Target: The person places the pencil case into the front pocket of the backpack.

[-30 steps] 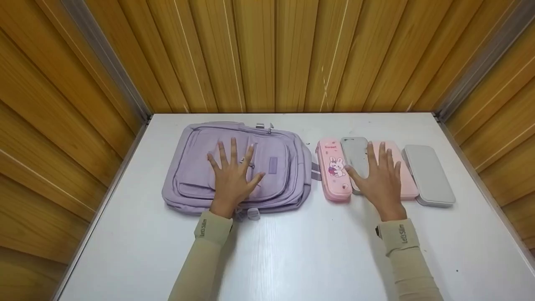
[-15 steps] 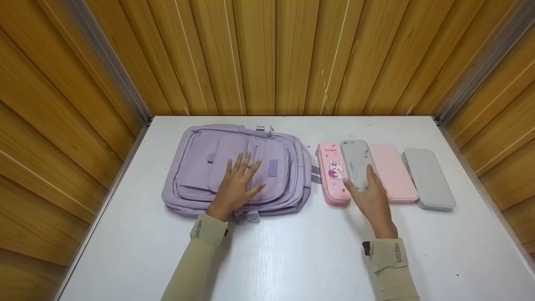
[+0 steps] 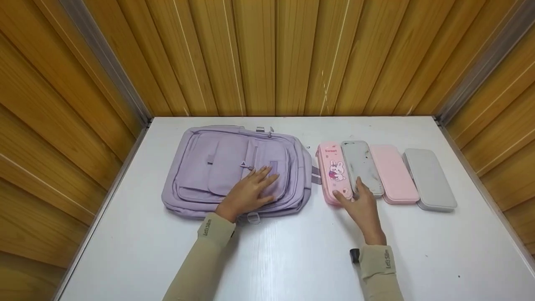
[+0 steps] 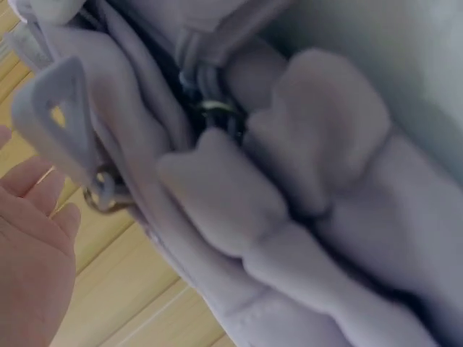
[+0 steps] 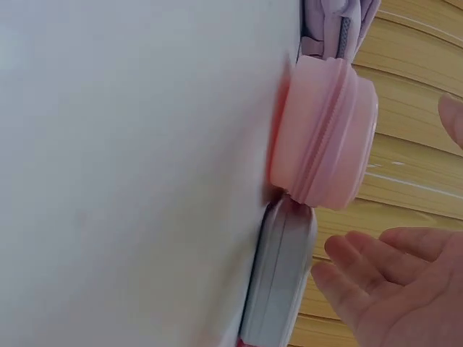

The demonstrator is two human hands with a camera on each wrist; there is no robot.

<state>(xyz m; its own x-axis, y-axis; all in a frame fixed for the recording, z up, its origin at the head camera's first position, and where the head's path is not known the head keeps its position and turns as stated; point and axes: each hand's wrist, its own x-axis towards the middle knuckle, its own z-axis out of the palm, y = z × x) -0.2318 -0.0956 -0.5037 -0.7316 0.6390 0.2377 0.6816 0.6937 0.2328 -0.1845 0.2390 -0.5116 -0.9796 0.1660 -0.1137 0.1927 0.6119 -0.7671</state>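
A lilac backpack lies flat on the white table, front pocket upward. Over its lower right part I hold my left hand, fingers extended; whether they touch the fabric I cannot tell. In the left wrist view that hand shows beside a triangular zipper pull. My right hand is above the near ends of a pink bunny pencil case and a grey, marked case. Thumb and fingers are spread apart. From the right wrist, the hand appears clear of both cases, holding nothing.
Right of those lie a plain pink case and a plain grey case, side by side. A strap of the backpack reaches toward the bunny case. Wood-look panels enclose the white table at the back and sides.
My left hand has slid rightward and nearer over the backpack. The right hand has come left and nearer, from above the pink and grey cases to the bunny case's near end.
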